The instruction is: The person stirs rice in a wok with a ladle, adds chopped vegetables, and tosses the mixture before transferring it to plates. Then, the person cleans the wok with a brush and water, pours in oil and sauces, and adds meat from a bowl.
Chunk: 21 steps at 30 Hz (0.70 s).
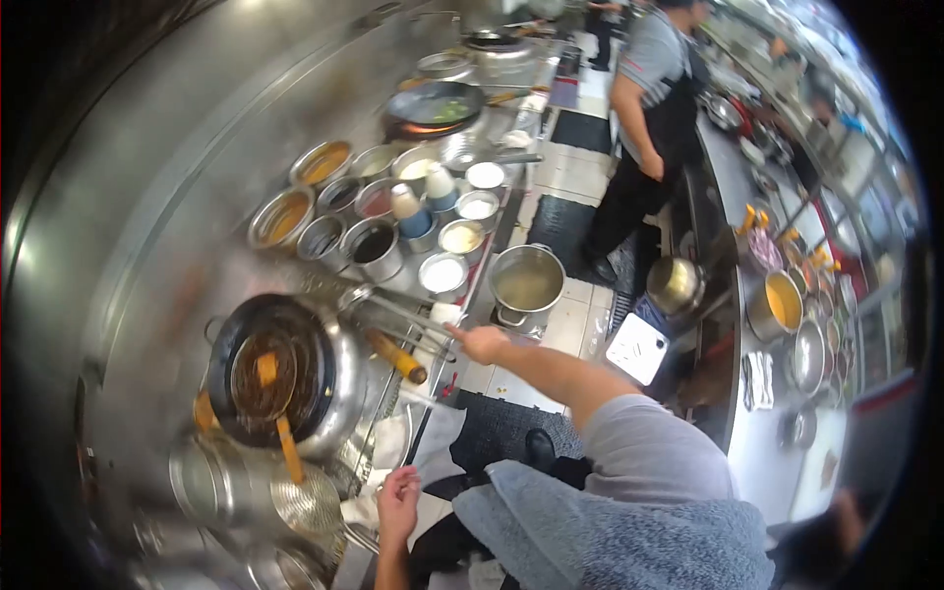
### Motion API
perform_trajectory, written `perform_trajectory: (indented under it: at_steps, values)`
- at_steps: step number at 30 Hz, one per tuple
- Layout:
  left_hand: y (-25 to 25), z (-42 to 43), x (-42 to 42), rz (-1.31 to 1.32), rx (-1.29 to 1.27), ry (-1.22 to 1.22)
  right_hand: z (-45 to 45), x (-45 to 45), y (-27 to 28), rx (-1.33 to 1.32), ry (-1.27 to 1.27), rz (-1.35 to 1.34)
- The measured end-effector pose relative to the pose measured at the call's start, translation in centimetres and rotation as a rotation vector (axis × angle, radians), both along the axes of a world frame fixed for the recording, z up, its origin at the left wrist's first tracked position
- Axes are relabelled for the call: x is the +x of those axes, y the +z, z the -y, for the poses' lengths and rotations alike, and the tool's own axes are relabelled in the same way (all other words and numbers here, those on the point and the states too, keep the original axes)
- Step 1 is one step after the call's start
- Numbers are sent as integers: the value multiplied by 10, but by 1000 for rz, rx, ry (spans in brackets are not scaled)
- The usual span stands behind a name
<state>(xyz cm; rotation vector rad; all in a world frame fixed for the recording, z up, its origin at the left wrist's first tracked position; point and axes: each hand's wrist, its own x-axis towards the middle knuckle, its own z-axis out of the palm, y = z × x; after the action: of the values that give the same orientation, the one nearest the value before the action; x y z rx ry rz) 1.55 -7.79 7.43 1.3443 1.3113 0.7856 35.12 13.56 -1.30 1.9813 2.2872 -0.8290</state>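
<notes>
My right hand (482, 343) is closed around the end of a long metal ladle (403, 311). The ladle's bowl is over the stove edge, between the wok and the sauce pots. A dark wok (324, 339) sits on the stove with brown liquid in it. Inside the wok lies a round strainer (289, 433) with a wooden handle, and an orange-brown square piece (266, 369) is on it. My left hand (398, 497) hangs by the stove's front edge, fingers loosely bent and holding nothing visible. A mesh skimmer (305, 500) lies nearest to it.
Several sauce pots (374, 248) and two pale-topped bottles (409, 208) stand beyond the wok. Farther back is another wok (433, 103). A large pot (528, 277) stands beside the stove. A co-worker (649, 118) stands in the aisle. At right runs a counter (772, 433) with containers.
</notes>
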Motion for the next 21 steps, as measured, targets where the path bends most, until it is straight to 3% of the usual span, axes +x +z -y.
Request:
perform_trajectory:
  at_steps: [4,8,10,12,13,14,15,18,20,21]
  values:
    - [15,-20,55,-29,-56,-241,-4,4,-51,36,-4,-103]
    - [28,-39,105,17,0,-379,36,39,-47,171,-105,-87]
    - [32,-51,135,133,44,-470,81,90,-48,128,-53,-295]
    - [45,-56,169,232,36,-532,150,148,-51,59,-113,-305]
    - [55,-58,185,303,28,-622,186,179,-76,-21,-176,-351]
    - [64,-60,200,374,19,-709,228,205,-61,-187,-317,-315]
    - [74,-60,216,428,15,-771,273,229,-98,-96,-416,-336]
    - [99,-61,250,510,46,-1058,405,248,-43,-292,-814,-254]
    - [118,-59,265,535,22,-1176,485,234,-56,-95,-921,-237]
    - [132,-56,271,615,49,-1387,515,220,-54,-117,-983,-235]
